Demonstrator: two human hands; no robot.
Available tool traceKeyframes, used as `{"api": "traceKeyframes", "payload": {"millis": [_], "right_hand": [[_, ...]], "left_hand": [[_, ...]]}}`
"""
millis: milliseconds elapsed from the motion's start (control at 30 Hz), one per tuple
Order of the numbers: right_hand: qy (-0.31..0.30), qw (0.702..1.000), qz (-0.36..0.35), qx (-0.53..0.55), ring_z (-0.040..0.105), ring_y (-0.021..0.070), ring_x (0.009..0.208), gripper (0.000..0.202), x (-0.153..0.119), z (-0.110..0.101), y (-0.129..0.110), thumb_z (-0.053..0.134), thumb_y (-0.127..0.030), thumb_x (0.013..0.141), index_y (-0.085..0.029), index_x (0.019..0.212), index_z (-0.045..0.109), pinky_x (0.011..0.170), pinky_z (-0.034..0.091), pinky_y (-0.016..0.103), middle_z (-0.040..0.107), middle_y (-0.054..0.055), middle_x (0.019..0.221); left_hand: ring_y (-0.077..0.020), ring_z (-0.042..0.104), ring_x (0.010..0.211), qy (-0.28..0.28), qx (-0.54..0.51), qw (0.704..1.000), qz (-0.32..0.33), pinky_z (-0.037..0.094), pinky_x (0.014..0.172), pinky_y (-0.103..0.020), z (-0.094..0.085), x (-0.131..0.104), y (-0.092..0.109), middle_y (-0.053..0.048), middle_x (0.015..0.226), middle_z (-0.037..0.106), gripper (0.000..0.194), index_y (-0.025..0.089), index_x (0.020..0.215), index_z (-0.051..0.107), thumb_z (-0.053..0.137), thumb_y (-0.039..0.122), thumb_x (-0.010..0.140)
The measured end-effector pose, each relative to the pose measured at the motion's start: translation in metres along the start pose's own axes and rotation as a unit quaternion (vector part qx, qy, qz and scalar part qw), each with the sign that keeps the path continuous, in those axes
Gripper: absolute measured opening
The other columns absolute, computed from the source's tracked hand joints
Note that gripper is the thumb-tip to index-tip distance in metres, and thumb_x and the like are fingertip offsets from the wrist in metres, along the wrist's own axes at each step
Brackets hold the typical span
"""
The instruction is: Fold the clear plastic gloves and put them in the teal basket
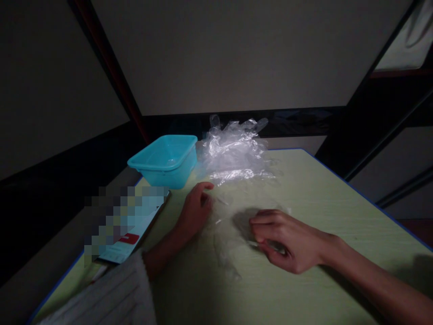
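Closed at thumb and fingertips on the right hand (286, 241); too blurred to tell whether pinched on anything. Loosely curved, with a gap, on the left hand (196, 206). Between the two on the table (324, 194), wispy clear plastic film (226, 255), nearest the left fingers, contact unclear. Heaped just beyond, shiny clear gloves (237, 151). Left of those, a turquoise basin (164, 177); beside the left forearm, a lit, partly pixelated screen (137, 225).

On the blue-edged pale green table (314, 189) we can see a turquoise basin (165, 164) at eleven o'clock, a heap of clear plastic gloves (237, 155) at twelve, a lit device (144, 221) at nine, and blurred thin plastic (225, 255) near the centre.
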State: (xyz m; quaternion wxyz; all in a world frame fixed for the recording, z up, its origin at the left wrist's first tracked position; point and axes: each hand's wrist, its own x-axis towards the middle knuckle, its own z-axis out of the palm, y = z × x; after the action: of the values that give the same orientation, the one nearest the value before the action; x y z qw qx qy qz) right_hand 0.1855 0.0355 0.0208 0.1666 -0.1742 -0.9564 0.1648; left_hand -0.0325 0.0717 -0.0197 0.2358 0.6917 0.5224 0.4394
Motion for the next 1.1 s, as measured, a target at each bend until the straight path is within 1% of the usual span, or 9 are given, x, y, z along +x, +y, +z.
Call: {"api": "traceKeyframes", "payload": {"millis": [100, 200, 500, 567, 700, 733, 933, 1000, 1100], "right_hand": [[-0.031, 0.998, 0.010, 0.052, 0.039, 0.0119, 0.057, 0.025, 0.001, 0.003, -0.001, 0.041, -0.005, 0.063, -0.023, 0.059, 0.024, 0.054, 0.032, 0.025, 0.037, -0.003, 0.058], [-0.047, 0.992, 0.013, 0.117, 0.038, 0.0111, 0.055, 0.027, 0.002, 0.006, -0.002, 0.042, -0.003, 0.061, -0.022, 0.058, 0.023, 0.053, 0.031, 0.025, 0.035, -0.004, 0.057], [-0.073, 0.956, 0.044, 0.282, 0.041, 0.0087, 0.052, 0.012, 0.000, 0.011, -0.009, 0.050, -0.012, 0.063, -0.019, 0.061, 0.040, 0.050, 0.033, 0.021, 0.044, -0.004, 0.058], [-0.109, 0.929, 0.058, 0.348, 0.046, 0.0099, 0.054, 0.010, -0.001, 0.005, -0.010, 0.055, -0.017, 0.064, -0.018, 0.062, 0.045, 0.052, 0.038, 0.022, 0.048, -0.002, 0.060], [-0.253, 0.836, 0.049, 0.485, 0.059, 0.0148, 0.070, 0.010, -0.003, -0.015, -0.007, 0.058, -0.022, 0.072, -0.013, 0.070, 0.054, 0.070, 0.047, 0.028, 0.058, 0.004, 0.070], [-0.255, 0.831, 0.040, 0.493, 0.060, 0.0161, 0.075, 0.010, -0.004, -0.021, -0.005, 0.059, -0.021, 0.073, -0.012, 0.075, 0.057, 0.074, 0.047, 0.029, 0.060, 0.006, 0.073], [0.036, 0.925, 0.080, 0.369, 0.059, 0.0149, 0.074, 0.010, -0.009, -0.026, 0.008, 0.057, -0.017, 0.080, -0.010, 0.081, 0.063, 0.068, 0.047, 0.028, 0.064, 0.008, 0.078], [0.075, 0.950, 0.103, 0.285, 0.058, 0.0137, 0.070, 0.011, -0.007, -0.020, 0.011, 0.055, -0.016, 0.082, -0.011, 0.078, 0.063, 0.064, 0.046, 0.026, 0.063, 0.007, 0.076], [0.053, 0.979, 0.104, 0.166, 0.056, 0.0133, 0.070, 0.016, -0.004, -0.010, 0.014, 0.049, -0.014, 0.085, -0.012, 0.081, 0.064, 0.063, 0.044, 0.026, 0.060, 0.006, 0.078]], "left_hand": [[-0.0066, 0.049, 0.051, -0.004, -0.021, 0.999, -0.030, 0.041, 0.051, -0.020, 0.000, 0.002, 0.000, -0.001, 0.088, 0.058, 0.025, 0.015, 0.095, 0.050, 0.050, 0.011, 0.070], [-0.0068, 0.048, 0.049, -0.009, -0.034, 0.998, -0.051, 0.037, 0.047, -0.018, 0.000, 0.003, 0.002, 0.003, 0.075, 0.056, 0.022, 0.015, 0.091, 0.051, 0.053, 0.014, 0.069], [-0.0098, 0.046, 0.052, -0.015, -0.039, 0.996, -0.076, 0.034, 0.049, -0.020, 0.000, 0.003, 0.005, 0.006, 0.060, 0.048, 0.016, 0.016, 0.083, 0.053, 0.053, 0.015, 0.067], [-0.0098, 0.045, 0.052, -0.018, -0.041, 0.996, -0.080, 0.034, 0.049, -0.020, 0.000, 0.003, 0.006, 0.006, 0.059, 0.048, 0.016, 0.016, 0.082, 0.053, 0.053, 0.015, 0.066], [-0.0093, 0.045, 0.050, -0.020, -0.048, 0.995, -0.086, 0.034, 0.048, -0.020, -0.001, 0.002, 0.009, 0.007, 0.058, 0.048, 0.014, 0.016, 0.078, 0.054, 0.052, 0.014, 0.065], [-0.0092, 0.045, 0.050, -0.019, -0.050, 0.995, -0.087, 0.034, 0.048, -0.020, -0.001, 0.002, 0.010, 0.007, 0.057, 0.048, 0.013, 0.016, 0.078, 0.054, 0.052, 0.014, 0.065], [-0.0089, 0.046, 0.050, -0.011, -0.065, 0.993, -0.096, 0.034, 0.050, -0.020, 0.001, 0.002, 0.009, 0.007, 0.056, 0.049, 0.015, 0.016, 0.077, 0.054, 0.054, 0.012, 0.063], [-0.0087, 0.046, 0.050, -0.007, -0.074, 0.992, -0.102, 0.034, 0.050, -0.020, 0.000, 0.003, 0.009, 0.008, 0.056, 0.049, 0.016, 0.016, 0.076, 0.055, 0.054, 0.010, 0.062], [-0.0079, 0.045, 0.049, -0.001, -0.093, 0.989, -0.116, 0.033, 0.048, -0.019, -0.001, 0.004, 0.010, 0.008, 0.058, 0.051, 0.020, 0.016, 0.078, 0.056, 0.055, 0.009, 0.060]]}}
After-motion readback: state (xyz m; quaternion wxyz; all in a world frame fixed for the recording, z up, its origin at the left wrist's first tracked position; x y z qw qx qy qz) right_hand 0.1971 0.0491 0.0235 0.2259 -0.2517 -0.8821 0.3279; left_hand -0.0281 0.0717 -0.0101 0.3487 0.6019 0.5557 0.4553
